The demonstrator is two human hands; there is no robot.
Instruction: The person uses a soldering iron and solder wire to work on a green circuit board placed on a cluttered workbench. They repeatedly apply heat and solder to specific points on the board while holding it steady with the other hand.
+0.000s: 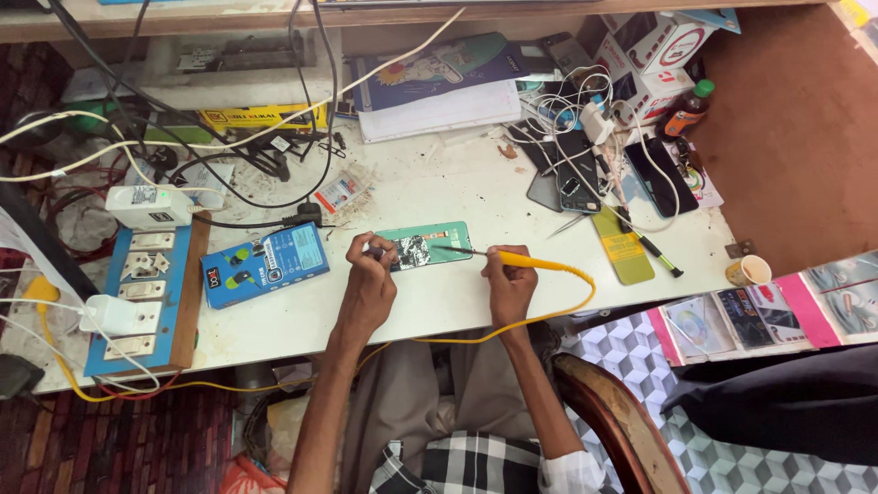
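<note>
- While I lean over the white workbench point(457, 302), the opened phone point(423, 247) lies flat just ahead of both my hands, green shell up with its circuit board bared near the middle.
- Its long axis runs left to right across the bench, so my two hands come at it from its near long edge.
- My left hand point(370, 274) is at the phone's left end, fingers pressed together on a thin tool I can't make out clearly; its tip seems to rest on the phone near the board.
- My right hand point(510, 279) sits just off the phone's right end, pinching the yellow soldering iron point(535, 263) like a pen.
- The iron's dark tip points left, along the phone's long axis, and reaches over the right half toward the board; whether it touches I cannot tell.
- Of the two, the left hand is nearer the board.
- The iron's yellow cord point(567, 306) loops off to the right of the phone and back under the bench edge.
- Left of the phone lies a blue tester box point(265, 263); farther left, a blue switchboard point(146, 293).
- To the right of the phone, well apart, sit more phones point(576, 183) in tangled white cables.
</note>
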